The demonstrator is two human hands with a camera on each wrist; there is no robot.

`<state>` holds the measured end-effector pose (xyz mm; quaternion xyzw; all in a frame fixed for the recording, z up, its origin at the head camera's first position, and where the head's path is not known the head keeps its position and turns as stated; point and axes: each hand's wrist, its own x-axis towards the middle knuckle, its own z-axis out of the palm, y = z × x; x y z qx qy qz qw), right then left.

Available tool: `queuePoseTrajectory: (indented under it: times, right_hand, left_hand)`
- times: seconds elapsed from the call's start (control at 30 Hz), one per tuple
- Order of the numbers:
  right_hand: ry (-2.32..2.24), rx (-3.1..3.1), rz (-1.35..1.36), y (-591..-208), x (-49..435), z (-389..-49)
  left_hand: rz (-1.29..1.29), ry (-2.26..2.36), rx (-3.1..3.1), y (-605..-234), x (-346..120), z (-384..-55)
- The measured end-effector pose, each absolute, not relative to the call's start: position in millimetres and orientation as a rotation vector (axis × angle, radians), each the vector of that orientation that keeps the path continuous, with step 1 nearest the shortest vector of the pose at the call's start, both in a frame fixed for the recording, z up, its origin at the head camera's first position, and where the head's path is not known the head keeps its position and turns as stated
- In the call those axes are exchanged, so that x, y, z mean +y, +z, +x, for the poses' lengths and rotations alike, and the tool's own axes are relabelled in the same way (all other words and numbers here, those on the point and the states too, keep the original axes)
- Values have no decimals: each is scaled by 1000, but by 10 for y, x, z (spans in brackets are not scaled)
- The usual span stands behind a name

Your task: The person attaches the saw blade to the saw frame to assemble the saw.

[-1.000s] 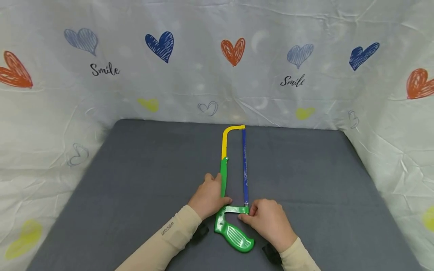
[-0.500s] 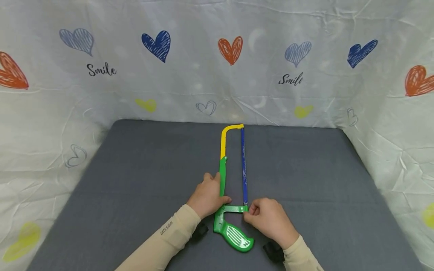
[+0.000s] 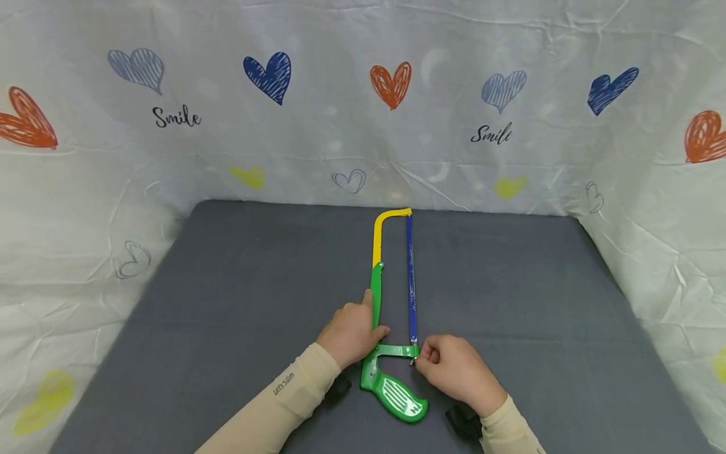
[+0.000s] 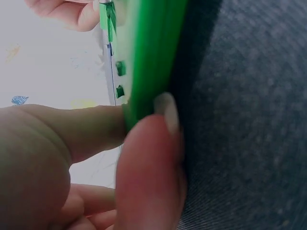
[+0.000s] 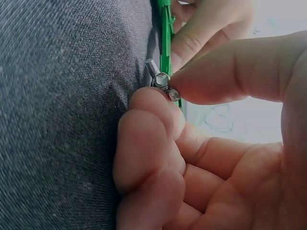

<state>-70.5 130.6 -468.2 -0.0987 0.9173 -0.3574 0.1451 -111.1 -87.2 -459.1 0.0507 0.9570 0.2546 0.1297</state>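
A hacksaw with a green handle (image 3: 399,398), a green and yellow frame (image 3: 377,243) and a blue blade (image 3: 411,277) lies on the table, its yellow end pointing away. My left hand (image 3: 350,333) grips the green part of the frame, thumb on the inner side; the left wrist view shows thumb and finger against the green edge (image 4: 156,57). At the blade's near end, my right hand (image 3: 460,372) pinches a small metal wing nut (image 5: 161,80) between thumb and index finger, just below the green crosspiece (image 3: 397,350). Its other fingers are curled.
The saw rests on a dark grey cloth-covered table (image 3: 272,265). Behind and at both sides hangs a pale curtain (image 3: 329,139) printed with hearts and "Smile". The yellow end of the saw is near the table's back edge.
My right fingers and thumb have shifted slightly right at the wing nut, which now shows beside them. One left fingertip has drawn back along the frame. The saw stays put.
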Motion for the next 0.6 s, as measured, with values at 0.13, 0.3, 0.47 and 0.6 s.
queuePoseTrajectory:
  times: [0.13, 0.3, 0.47, 0.6]
  right_hand:
    - [-1048, 2634, -298, -4681, 1313, -702]
    - [-1046, 2629, -306, -4670, 1311, -702]
    - [-1057, 2616, -276, -4663, 1313, -692]
    - [-1062, 2602, -229, -4658, 1300, -682]
  left_hand:
    - [164, 741, 2779, -4590, -874, -1106]
    - [180, 740, 2784, -4597, -885, -1104]
    - [205, 742, 2799, -4610, -880, -1101]
    - [234, 747, 2816, -4626, -872, -1104]
